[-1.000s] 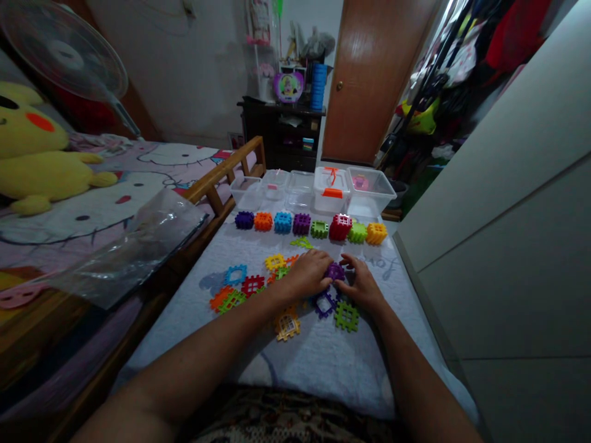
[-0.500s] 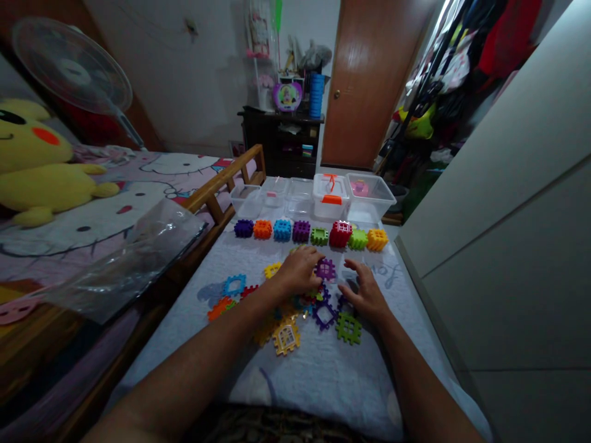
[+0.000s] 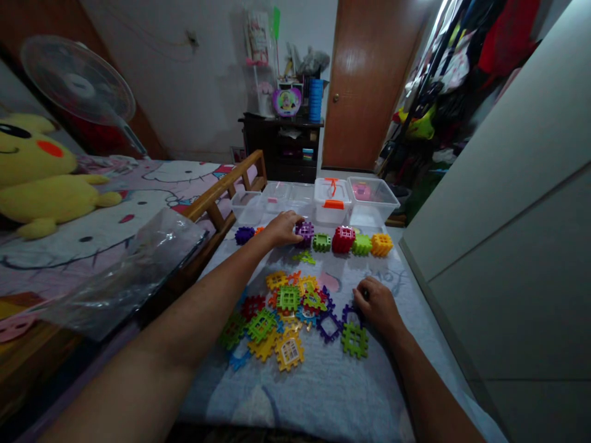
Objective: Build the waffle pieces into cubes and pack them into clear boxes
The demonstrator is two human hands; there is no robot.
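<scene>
Out at the row of stacked tiles, my left hand (image 3: 282,231) is closed on a purple window tile (image 3: 305,231) at the purple stack. It partly hides the stacks to its left. My right hand (image 3: 379,304) rests on the cloth with its fingers curled in, and nothing shows in them. Just beside its fingertips lies a dark purple frame tile (image 3: 352,315), with a green window tile (image 3: 354,340) below it. Between my arms spreads a loose heap of interlocking plastic tiles, among them a green one (image 3: 289,298), a yellow one (image 3: 290,350) and a dark purple frame (image 3: 329,327).
Several sorted stacks stand in a row, including a red stack (image 3: 343,240) and a yellow stack (image 3: 381,245). Behind them are clear plastic boxes (image 3: 373,194) and a white-lidded box (image 3: 331,203). A wooden bed rail (image 3: 226,187) runs along the left, a pale cabinet (image 3: 503,203) along the right.
My left hand has carried the purple tile from above the heap up and left to the purple stack. My right hand has shifted slightly right and its fingers have curled in.
</scene>
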